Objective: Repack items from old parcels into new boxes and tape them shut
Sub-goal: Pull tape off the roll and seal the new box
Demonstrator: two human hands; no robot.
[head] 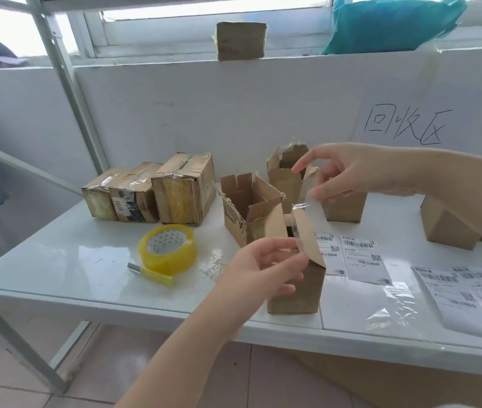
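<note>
By the edge of the white table (57,260), the left hand (266,266) pinches a flap of the small brown cardboard box (295,290) while the right hand (351,175) pinches its clear tape strip (303,205), probably flimsy, clingy, best gripped endwise.

A white sheet (407,125) taped to the wall (234,113), at about 2 o'clock from the middle of the view, bears three large handwritten characters: 回收区. At about 9 o'clock, the middle taped box (138,192) of three has a white sticker (119,206) on its front with the digits 9777 printed sideways. On the table (57,260), at 4 o'clock, lie shipping labels (363,257) with barcodes and QR codes, their print too small to read. More labels (463,293) at the right edge are equally unreadable. The small box (241,39) at 12 o'clock shows dark print that cannot be made out.
</note>
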